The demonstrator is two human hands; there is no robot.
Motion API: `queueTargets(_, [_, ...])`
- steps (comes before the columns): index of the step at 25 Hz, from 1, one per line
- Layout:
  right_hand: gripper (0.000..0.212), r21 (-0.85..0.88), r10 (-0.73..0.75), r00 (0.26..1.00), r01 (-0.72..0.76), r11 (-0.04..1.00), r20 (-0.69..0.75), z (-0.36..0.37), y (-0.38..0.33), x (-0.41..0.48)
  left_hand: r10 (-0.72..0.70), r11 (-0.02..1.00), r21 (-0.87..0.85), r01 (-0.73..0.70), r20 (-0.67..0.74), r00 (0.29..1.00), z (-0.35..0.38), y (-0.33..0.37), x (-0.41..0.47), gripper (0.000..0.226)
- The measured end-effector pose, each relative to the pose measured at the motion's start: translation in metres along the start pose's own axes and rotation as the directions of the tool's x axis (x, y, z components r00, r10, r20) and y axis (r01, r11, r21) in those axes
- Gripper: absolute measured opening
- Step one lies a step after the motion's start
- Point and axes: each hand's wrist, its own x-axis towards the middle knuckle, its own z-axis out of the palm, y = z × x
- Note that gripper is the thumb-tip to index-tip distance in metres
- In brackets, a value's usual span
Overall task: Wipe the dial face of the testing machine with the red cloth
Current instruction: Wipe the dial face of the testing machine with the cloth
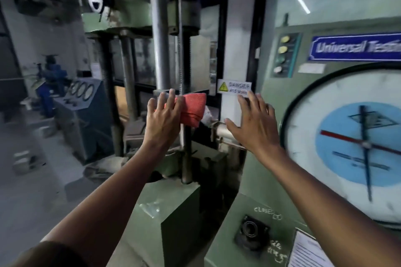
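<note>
The testing machine's dial face (312,97) is a large white disc with a blue centre, a red needle and a dark needle, set in a black rim at the right. The folded red cloth (193,110) is up in the air left of the dial, in front of a steel column. My left hand (162,120) holds it against the palm with the fingers stretched out over its left part. My right hand (256,129) is open with fingers spread, empty, just left of the dial's rim and not touching the face.
The dial sits in a green console (271,97) with a blue "Universal Testing" plate (355,47) and a column of lamps (283,54). Steel columns (160,34) of the load frame rise ahead. A danger sign (234,88) is on the post. A blue gauge console (83,102) stands far left.
</note>
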Motion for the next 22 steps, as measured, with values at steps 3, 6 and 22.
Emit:
queueTargets(3, [0.083,-0.063,0.075,0.997,-0.075,0.995,-0.001,-0.028,0.071,-0.012,0.076,0.996,-0.045,-0.078,-0.036,0.996,-0.014,0.075,0.025,0.064])
queueTargets(6, [0.084,-0.145,0.132,0.991,-0.136,0.98,-0.037,-0.054,0.139,-0.026,0.126,0.985,-0.115,-0.132,-0.06,0.99,-0.024,0.146,0.042,0.066])
queueTargets(22, [0.085,-0.356,0.408,0.907,-0.417,0.836,-0.104,-0.086,0.352,-0.099,0.365,0.853,-0.374,-0.364,-0.071,0.928,-0.011,0.388,0.105,0.1])
